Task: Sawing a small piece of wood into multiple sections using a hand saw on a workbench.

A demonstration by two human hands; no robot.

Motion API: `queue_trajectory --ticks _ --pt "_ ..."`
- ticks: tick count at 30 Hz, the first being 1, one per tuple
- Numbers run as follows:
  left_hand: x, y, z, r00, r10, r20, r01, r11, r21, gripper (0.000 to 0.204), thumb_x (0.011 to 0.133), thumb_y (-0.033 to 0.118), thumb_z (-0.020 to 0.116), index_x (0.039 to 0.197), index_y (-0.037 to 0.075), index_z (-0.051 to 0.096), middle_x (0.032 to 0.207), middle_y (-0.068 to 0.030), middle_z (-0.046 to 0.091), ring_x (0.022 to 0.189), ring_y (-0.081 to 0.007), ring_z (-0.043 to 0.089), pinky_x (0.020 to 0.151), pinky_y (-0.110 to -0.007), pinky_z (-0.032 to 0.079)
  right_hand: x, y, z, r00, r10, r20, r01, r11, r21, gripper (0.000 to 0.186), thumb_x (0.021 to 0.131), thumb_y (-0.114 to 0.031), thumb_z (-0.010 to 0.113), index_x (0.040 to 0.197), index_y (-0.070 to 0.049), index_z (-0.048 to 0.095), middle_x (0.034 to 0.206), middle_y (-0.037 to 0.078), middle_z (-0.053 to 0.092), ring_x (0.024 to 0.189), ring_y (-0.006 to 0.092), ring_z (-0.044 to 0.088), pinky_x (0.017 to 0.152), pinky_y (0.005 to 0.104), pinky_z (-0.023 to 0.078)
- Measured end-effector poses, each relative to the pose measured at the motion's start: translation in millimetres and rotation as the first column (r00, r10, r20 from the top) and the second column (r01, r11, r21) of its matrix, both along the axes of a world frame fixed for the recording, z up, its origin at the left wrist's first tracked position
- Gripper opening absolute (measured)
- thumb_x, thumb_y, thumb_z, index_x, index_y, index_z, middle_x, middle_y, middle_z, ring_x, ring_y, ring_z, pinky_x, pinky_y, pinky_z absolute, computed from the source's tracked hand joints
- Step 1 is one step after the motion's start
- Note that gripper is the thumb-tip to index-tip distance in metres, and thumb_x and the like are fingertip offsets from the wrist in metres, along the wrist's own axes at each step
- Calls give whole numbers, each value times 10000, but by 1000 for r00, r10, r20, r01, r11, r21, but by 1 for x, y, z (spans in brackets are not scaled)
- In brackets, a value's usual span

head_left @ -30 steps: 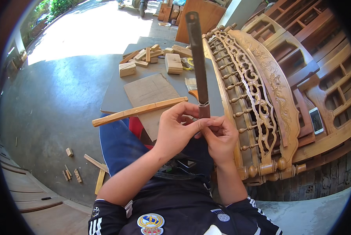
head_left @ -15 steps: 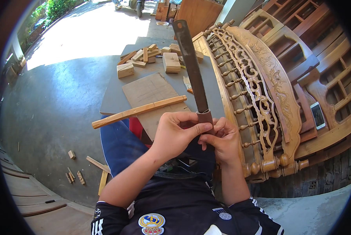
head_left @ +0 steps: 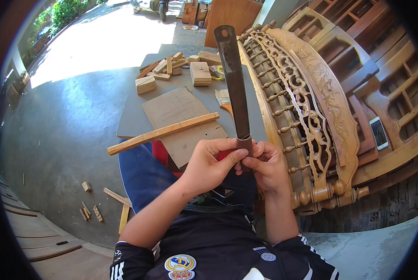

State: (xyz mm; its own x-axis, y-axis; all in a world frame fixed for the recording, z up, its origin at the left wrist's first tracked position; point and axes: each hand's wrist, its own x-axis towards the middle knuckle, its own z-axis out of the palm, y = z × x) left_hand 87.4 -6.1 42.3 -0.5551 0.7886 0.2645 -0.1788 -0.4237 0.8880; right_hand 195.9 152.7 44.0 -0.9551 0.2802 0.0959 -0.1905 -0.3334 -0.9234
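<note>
A long, dark, flat metal bar (head_left: 232, 79) with a hole near its top stands almost upright above my lap. Brown sheet material (head_left: 244, 144), perhaps sandpaper, is wrapped round its lower end. My left hand (head_left: 213, 165) has its thumb and fingers closed on this wrapped end. From the other side, my right hand (head_left: 265, 165) grips the same end with bent fingertips. Behind the hands, a wooden stick (head_left: 162, 133) lies across a square board (head_left: 176, 107) on the grey work surface (head_left: 131, 116). A paintbrush (head_left: 223, 99) is partly hidden behind the bar.
Wood blocks (head_left: 200, 73) are heaped at the table's back. A carved wooden headboard (head_left: 328, 93) and frames lean at the right, with a white phone (head_left: 378, 133) on them. Offcuts (head_left: 86, 186) lie on the concrete floor (head_left: 59, 154). A scooter wheel (head_left: 163, 10) shows far back.
Both hands and the bar have moved a little downward. My fingers have shifted round the wrapped end, and the bar's top swung left, then slightly back right.
</note>
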Motion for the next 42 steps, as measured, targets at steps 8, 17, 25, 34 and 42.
queue_trajectory --ticks 8,17,25,34,42 --pt "-3 -4 3 999 1 -46 -6 995 -97 224 1020 88 682 1196 -27 760 1056 -105 797 1167 -199 690 691 -239 526 0 0 -6 996 8 85 -10 1000 22 194 846 64 819 832 -40 656 958 119 751 815 210 760 704 332 652" --pt "-14 -3 -4 993 -115 -40 113 993 -31 276 1068 156 620 1228 -34 741 1550 -164 548 1240 -193 649 767 -278 555 5 -19 22 999 18 48 -31 956 293 353 945 9 749 1281 21 640 1107 111 738 922 157 728 803 304 603" --pt "-16 8 -9 932 264 -249 -309 937 -162 270 1045 189 651 1231 8 726 1386 -114 656 1047 -215 709 860 -373 556 -5 -20 3 919 -361 -157 376 686 624 438 1016 9 628 1451 11 576 979 124 789 666 96 675 587 248 549" --pt "-69 13 -15 208 181 -961 -838 539 -80 206 893 151 723 1077 62 747 1138 -138 704 1093 -337 654 986 -467 474 -27 -16 -10 933 -349 -88 197 291 936 418 926 -53 685 1342 -14 670 927 248 737 793 369 745 758 412 584" --pt "-91 34 -40 307 210 -928 -800 585 -132 128 898 167 685 923 42 692 1016 -135 671 1056 -346 651 922 -479 513 -34 -13 -19 951 -306 -43 117 228 967 460 940 -75 681 1392 -11 633 901 252 696 856 425 688 795 490 550"
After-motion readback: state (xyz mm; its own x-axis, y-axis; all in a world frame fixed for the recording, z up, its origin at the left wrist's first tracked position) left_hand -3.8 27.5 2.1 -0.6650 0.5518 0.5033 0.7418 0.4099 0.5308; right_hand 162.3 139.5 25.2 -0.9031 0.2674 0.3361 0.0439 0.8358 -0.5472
